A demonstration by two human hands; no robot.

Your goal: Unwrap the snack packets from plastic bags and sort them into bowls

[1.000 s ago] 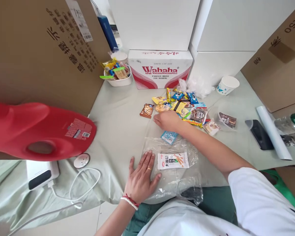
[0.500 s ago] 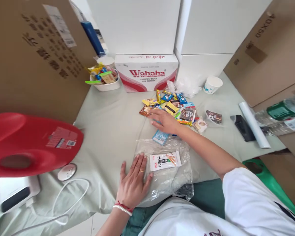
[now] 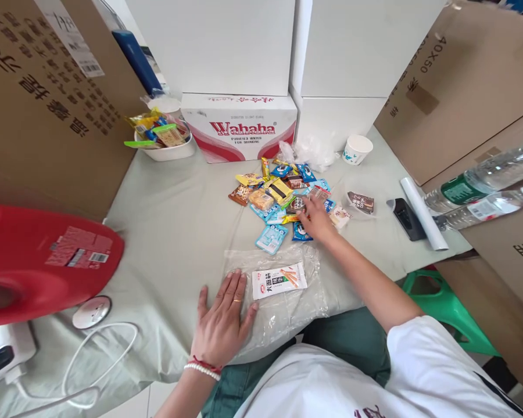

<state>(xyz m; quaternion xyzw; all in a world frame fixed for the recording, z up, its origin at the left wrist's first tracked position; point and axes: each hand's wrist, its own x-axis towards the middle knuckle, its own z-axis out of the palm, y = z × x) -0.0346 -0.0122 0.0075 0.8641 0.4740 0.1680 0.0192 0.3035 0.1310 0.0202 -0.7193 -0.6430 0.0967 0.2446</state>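
Observation:
My left hand point(image 3: 222, 319) lies flat with spread fingers on the cloth-covered table, its fingertips at the left edge of a clear plastic bag point(image 3: 283, 316). A white snack packet with red and black print point(image 3: 279, 280) lies on that bag. My right hand point(image 3: 319, 219) reaches into a pile of small wrapped snacks, its fingers over a dark brown packet point(image 3: 295, 204) on the pile's right side; whether they grip anything is unclear. A light blue packet point(image 3: 271, 238) lies at the near side of the pile, beside a darker blue one point(image 3: 301, 232).
A Wahaha box point(image 3: 239, 129) stands behind the pile, with a white snack tub point(image 3: 169, 152) to its left. Rightward are a paper cup point(image 3: 357, 150), a cocoa packet point(image 3: 361, 202), a white roll point(image 3: 423, 215) and plastic bottles point(image 3: 483, 180). A red container point(image 3: 47, 261) is at left.
My right hand has moved right across the pile, uncovering snacks on its left side. My left hand stays flat by the bag. The camera view has shifted slightly right.

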